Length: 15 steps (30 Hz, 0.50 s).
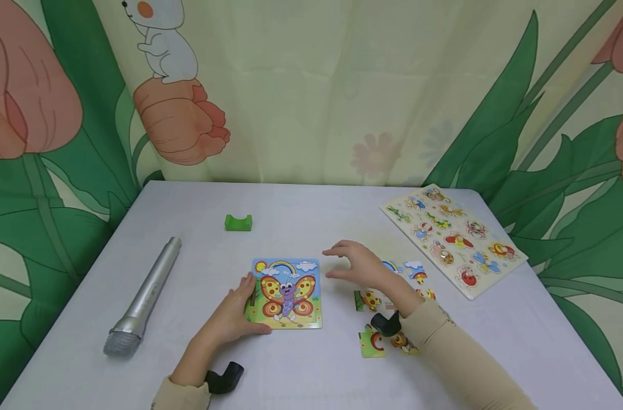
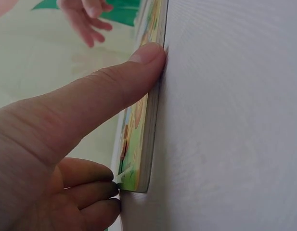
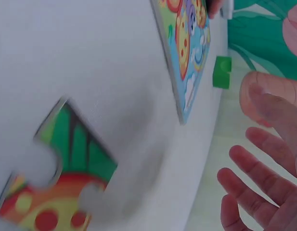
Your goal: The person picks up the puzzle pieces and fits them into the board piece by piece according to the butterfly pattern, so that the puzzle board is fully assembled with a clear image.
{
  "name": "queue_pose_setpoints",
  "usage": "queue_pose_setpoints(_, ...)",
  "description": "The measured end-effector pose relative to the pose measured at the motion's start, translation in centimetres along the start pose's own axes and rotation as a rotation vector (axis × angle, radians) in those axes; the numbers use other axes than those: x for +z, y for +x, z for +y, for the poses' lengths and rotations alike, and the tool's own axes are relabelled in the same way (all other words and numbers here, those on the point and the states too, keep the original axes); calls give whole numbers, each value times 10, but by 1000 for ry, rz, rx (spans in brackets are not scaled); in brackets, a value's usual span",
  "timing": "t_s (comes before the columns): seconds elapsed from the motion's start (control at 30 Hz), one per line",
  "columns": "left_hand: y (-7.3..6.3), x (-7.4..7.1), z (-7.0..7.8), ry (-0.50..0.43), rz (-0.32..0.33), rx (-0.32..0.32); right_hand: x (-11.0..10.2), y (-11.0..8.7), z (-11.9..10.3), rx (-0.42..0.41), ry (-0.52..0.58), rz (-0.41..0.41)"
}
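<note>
A square butterfly puzzle board (image 1: 289, 296) lies flat on the white table, showing a rainbow, a sun and clouds. My left hand (image 1: 232, 312) holds it at its near left corner, the thumb along the near edge and the fingers at the left edge. To the right of the board, my right hand (image 1: 361, 265) hovers with fingers spread and nothing between them. Below and beside that hand lie several loose puzzle pieces (image 1: 371, 344), partly hidden by the right forearm. One green and red piece (image 3: 78, 154) shows large in the right wrist view.
A silver microphone (image 1: 147, 296) lies at the left. Behind the board stands a small green block (image 1: 238, 223) with a curved top. At the back right lies a white board with insect pictures (image 1: 452, 239). A printed curtain (image 1: 301, 91) hangs behind the table.
</note>
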<state>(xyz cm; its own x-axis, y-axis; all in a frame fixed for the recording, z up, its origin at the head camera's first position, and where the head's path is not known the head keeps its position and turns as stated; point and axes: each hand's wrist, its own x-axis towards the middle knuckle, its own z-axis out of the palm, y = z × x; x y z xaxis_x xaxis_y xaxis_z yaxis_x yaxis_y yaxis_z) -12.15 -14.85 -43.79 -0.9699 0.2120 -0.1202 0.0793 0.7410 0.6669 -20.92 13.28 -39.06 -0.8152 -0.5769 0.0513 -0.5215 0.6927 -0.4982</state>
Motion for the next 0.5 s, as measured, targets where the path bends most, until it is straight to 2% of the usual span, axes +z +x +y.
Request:
queue_pose_setpoints(0.23,1,1,-3,-1,5,14,-16,-20,30,19,67,43)
queue_pose_setpoints(0.5,1,1,-3,-5,9,16,-26,-39,59,24,56,70)
